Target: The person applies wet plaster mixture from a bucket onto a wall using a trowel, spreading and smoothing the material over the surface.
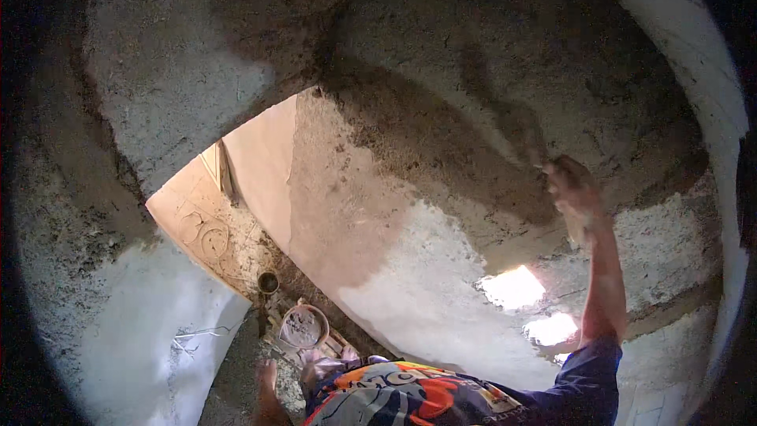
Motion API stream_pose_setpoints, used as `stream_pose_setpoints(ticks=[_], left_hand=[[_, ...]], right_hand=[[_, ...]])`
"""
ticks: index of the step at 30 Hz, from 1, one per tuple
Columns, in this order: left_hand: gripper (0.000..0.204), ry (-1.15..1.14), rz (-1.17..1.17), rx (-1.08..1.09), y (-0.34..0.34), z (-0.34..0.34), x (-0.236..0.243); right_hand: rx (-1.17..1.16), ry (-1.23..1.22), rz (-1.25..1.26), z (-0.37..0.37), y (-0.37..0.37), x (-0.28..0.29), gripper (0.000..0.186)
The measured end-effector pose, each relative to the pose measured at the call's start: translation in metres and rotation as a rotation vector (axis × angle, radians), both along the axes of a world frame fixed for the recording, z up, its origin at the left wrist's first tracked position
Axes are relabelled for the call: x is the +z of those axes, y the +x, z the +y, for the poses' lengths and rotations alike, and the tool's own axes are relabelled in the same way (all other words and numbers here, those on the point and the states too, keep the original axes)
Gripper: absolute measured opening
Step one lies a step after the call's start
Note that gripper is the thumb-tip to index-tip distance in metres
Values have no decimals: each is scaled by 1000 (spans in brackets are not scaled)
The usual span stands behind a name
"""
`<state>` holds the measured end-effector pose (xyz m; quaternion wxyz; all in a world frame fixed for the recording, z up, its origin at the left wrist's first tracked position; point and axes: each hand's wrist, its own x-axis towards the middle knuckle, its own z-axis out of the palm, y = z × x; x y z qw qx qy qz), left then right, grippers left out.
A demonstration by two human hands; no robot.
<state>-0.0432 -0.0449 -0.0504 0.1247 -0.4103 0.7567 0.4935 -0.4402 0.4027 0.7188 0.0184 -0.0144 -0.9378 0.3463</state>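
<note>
Here, my right hand [574, 188] is holding its fingers curled by the rough, brown-and-grey wall [441, 162] (blur is hiding anything gripped); my left hand [266, 375], grip unclear, is hanging near the round, pale bucket [324, 330].

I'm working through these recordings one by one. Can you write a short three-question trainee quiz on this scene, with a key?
1. Multiple choice: which bare hand is raised toward the rough, grey-brown wall?
A) Left
B) Right

2. True or false: the round, pale-rimmed bucket near the lower edge of the picture holds grey material.

3. Fill in the blank: thin, pale, wire-like strands stand out against the smooth, whitish surface on the picture's ____ side.

Key:
1. B, the right hand
2. True
3. Left
</note>
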Motion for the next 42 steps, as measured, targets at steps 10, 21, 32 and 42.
stream_pose_setpoints(ticks=[10, 21, 32, 42], left_hand=[[57, -206, 20, -412, -122, -18, 62], [49, -31, -179, -184, 35, 8, 15], [43, -237, 226, -181, -91, -20, 5], [51, 185, 315, 60, -77, 1, 25]], right_hand=[[216, 30, 121, -49, -176, 34, 46], [-34, 826, 440, 28, -10, 162, 48], [544, 894, 406, -112, 34, 112, 48], [398, 136, 69, -125, -132, 38, 37]])
